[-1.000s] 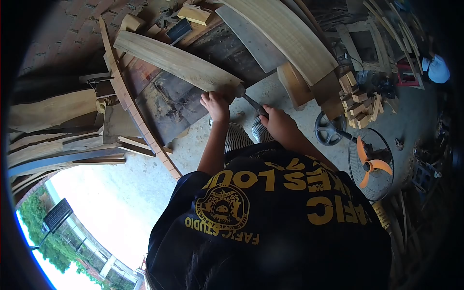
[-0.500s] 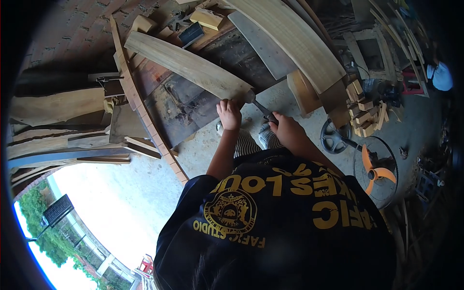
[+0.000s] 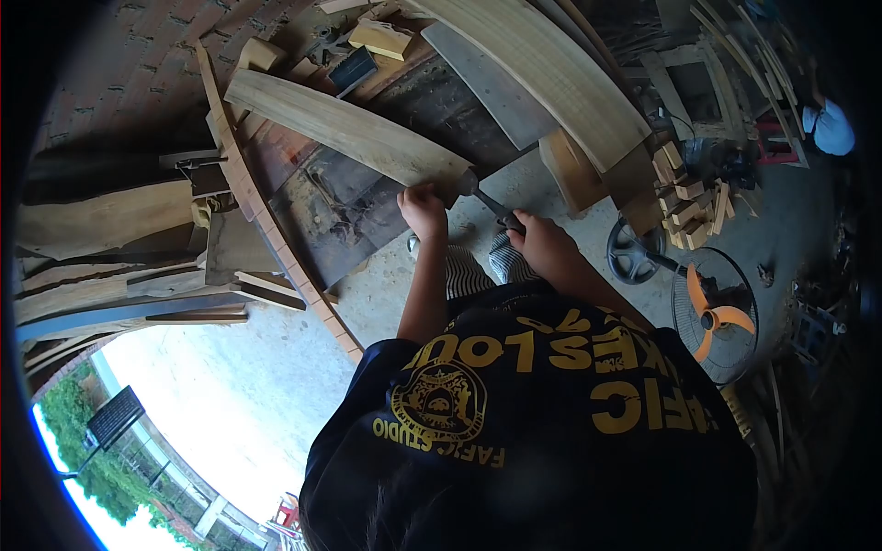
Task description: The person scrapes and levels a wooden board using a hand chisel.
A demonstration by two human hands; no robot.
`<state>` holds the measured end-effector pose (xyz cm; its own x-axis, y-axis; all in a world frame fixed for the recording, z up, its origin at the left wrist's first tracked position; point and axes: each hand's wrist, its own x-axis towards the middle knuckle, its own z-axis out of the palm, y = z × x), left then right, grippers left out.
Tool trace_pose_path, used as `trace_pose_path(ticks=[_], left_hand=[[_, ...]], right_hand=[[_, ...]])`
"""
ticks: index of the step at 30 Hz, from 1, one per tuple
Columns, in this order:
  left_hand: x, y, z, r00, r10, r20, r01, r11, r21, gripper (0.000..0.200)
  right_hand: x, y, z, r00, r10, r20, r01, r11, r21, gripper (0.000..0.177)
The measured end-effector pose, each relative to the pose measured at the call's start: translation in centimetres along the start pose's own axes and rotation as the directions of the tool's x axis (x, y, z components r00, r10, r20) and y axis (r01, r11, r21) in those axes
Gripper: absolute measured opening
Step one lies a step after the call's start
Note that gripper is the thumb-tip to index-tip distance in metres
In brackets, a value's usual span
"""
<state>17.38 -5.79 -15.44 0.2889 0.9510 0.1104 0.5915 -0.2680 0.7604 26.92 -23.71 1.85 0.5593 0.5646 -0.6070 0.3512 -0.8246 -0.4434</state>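
Note:
A long, pale wooden board [image 3: 344, 124] lies slantwise over a dark, dusty work surface [image 3: 322, 207]. At its near end my left hand [image 3: 424, 213] has its fingers curled over the edge, gripping it. My right hand [image 3: 544, 241] is closed around the dark handle of a tool [image 3: 496, 209]. The tool's rounded head is against or right beside the board's near corner; its exact kind is too small to make out.
Wider boards [image 3: 551, 73] lie to the right, with a stack of wood blocks [image 3: 684, 207] beyond. An orange-bladed fan [image 3: 715, 317] stands right of me. Planks [image 3: 110, 216] are piled left. Another person [image 3: 831, 127] is at the far right.
The whole view has shifted slightly, moving the board and both hands a little up and left in the picture. My left fingers look more curled over the board's edge.

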Motion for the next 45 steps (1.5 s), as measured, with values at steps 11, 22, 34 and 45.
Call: trace_pose_path(ticks=[11,22,34,45], left_hand=[[-2.1,-0.2,-1.0,0.929,0.328,0.170,-0.303,0.940,-0.158,0.008],[-1.0,-0.9,-1.4,0.993,0.113,0.031,-0.110,0.989,-0.104,0.022],[-0.3,-1.7,-0.8,0.955,0.282,0.088,-0.276,0.958,-0.076,0.019],[1.2,-0.9,-1.2,0.944,0.328,0.032,-0.326,0.944,-0.050,0.013]], right_hand=[[0.0,0.1,0.1,1.000,0.010,0.010,-0.010,1.000,0.010,0.040],[0.1,0.8,0.7,1.000,-0.008,-0.007,0.008,1.000,0.020,0.044],[0.3,1.4,1.0,1.000,-0.017,0.006,0.017,0.999,0.044,0.046],[0.4,1.4,0.9,1.000,-0.006,0.003,0.005,0.999,0.042,0.047]])
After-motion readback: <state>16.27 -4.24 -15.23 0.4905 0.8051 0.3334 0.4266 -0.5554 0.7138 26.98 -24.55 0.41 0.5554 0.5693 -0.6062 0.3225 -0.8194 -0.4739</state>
